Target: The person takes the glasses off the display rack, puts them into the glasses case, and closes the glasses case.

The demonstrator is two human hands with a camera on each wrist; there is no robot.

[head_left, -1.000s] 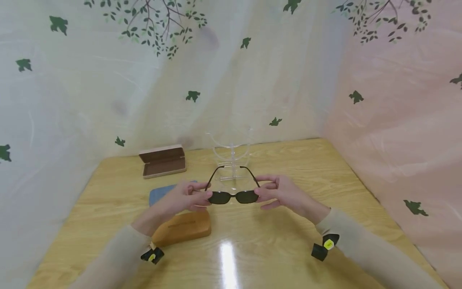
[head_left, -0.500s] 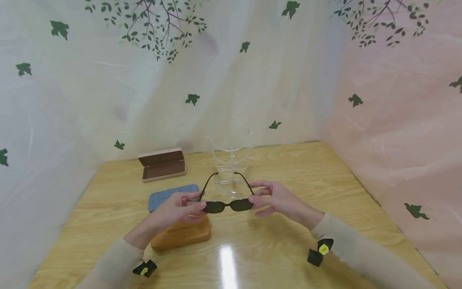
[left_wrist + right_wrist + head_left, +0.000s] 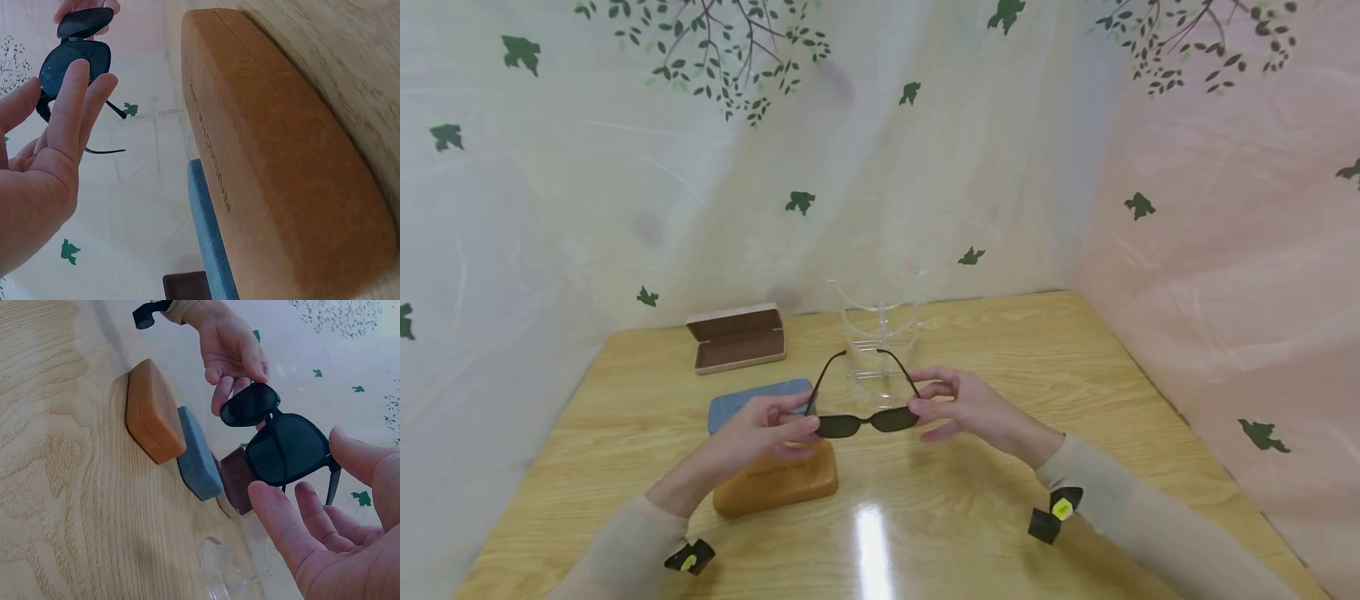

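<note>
A pair of black sunglasses (image 3: 867,422) hangs above the table between both hands, temples unfolded and pointing away toward the back. My left hand (image 3: 769,428) pinches the left end of the frame near the hinge. At the opposite end, my right hand (image 3: 973,410) pinches the frame between thumb and fingers. Dark lenses face me, one of them large in the right wrist view (image 3: 287,449). Just beyond the sunglasses stands a clear plastic glasses stand (image 3: 883,333) with curved tiers. Below the left hand lies a closed orange-brown glasses case (image 3: 778,483), big in the left wrist view.
A blue glasses case (image 3: 756,398) lies behind the orange one, partly covered by the left hand. Farther back, a case with a brown lining (image 3: 741,346) sits with its lid raised. A leaf-patterned curtain (image 3: 865,167) borders the wooden table (image 3: 1000,517) at the back and sides.
Both hands have carried the sunglasses a little to the left and slightly lower, uncovering more of the blue case. The grip on both ends stays the same.
</note>
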